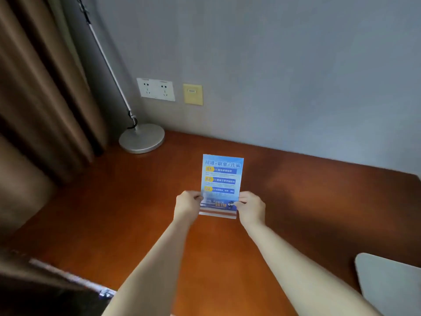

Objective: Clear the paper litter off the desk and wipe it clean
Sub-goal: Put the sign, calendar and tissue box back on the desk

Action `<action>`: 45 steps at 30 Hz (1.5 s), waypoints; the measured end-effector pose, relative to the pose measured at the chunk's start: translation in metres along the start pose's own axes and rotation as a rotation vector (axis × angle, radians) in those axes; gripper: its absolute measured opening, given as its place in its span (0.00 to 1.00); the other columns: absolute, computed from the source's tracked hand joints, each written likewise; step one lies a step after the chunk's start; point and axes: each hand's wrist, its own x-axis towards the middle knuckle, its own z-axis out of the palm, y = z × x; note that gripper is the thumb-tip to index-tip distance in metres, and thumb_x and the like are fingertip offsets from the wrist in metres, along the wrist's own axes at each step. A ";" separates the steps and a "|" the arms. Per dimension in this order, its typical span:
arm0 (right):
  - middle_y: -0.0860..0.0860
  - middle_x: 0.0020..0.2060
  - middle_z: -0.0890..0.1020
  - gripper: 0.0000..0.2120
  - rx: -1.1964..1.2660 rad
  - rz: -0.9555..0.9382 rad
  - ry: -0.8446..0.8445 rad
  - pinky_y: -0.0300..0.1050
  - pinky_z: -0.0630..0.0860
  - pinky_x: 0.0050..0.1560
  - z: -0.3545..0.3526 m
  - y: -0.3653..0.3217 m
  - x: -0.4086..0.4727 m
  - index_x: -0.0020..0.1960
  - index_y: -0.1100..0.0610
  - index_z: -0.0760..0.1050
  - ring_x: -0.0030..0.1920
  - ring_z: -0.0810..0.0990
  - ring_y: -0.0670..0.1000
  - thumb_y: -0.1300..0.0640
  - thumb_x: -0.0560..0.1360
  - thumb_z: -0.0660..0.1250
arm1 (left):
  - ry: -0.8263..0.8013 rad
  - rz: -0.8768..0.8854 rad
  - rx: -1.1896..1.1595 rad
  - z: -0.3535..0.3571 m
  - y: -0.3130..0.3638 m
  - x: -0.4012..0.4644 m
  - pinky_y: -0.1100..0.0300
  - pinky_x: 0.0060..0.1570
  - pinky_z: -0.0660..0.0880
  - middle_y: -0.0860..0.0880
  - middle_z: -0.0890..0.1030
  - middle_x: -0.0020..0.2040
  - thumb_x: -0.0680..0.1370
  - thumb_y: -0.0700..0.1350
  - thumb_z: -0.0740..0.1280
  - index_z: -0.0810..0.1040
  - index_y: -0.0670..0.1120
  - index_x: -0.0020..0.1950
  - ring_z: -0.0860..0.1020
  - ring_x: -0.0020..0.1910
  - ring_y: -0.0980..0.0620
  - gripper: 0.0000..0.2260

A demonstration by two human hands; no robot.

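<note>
**Desk sign held up in both hands over the wooden top**

Desk [114, 201] first: one reddish-brown wooden top, smooth and faintly glossy, its near edge cut off by the frame. One blue printed sign [222, 179] stands upright in a clear acrylic holder near the middle of the desk, and both hands are on it. Left hand [186, 207] pinches the lower left edge of the holder, right hand [251, 209] pinches the lower right edge, fingers curled round the clear plastic. Whether the base touches the wood, can't tell. Three numbered bands on the sign, 01, 02, 03; the small print is blurred.

At the far left corner sits one lamp [141, 137], round flat metal base, thin shiny stem running up out of frame. On the grey wall [296, 76] behind: one white double socket plate [156, 89] and one yellow square plate [193, 94]. Brown curtain [38, 99] hangs in folds on the left. One pale rounded shape [391, 283] at the right edge, cut off, hard to identify.
</note>
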 end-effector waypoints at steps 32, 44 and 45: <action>0.54 0.51 0.83 0.11 -0.121 0.147 0.102 0.39 0.71 0.48 0.033 -0.003 0.170 0.55 0.58 0.79 0.44 0.77 0.49 0.66 0.77 0.61 | -0.112 0.168 0.086 0.057 0.046 0.192 0.65 0.49 0.69 0.43 0.80 0.59 0.79 0.42 0.62 0.78 0.44 0.62 0.77 0.57 0.45 0.12; 0.51 0.77 0.51 0.27 -0.531 -0.258 -0.237 0.48 0.50 0.74 0.006 0.022 0.086 0.77 0.57 0.47 0.77 0.47 0.51 0.51 0.82 0.51 | -0.031 0.025 0.698 0.031 0.016 0.072 0.54 0.74 0.43 0.50 0.38 0.77 0.83 0.50 0.46 0.39 0.46 0.76 0.37 0.75 0.51 0.25; 0.50 0.77 0.51 0.27 -0.555 -0.293 -0.243 0.48 0.51 0.73 0.007 0.020 0.081 0.77 0.56 0.48 0.77 0.47 0.51 0.51 0.82 0.51 | -0.011 0.009 0.699 0.027 0.011 0.059 0.54 0.74 0.43 0.50 0.38 0.77 0.83 0.50 0.46 0.39 0.46 0.76 0.37 0.75 0.51 0.25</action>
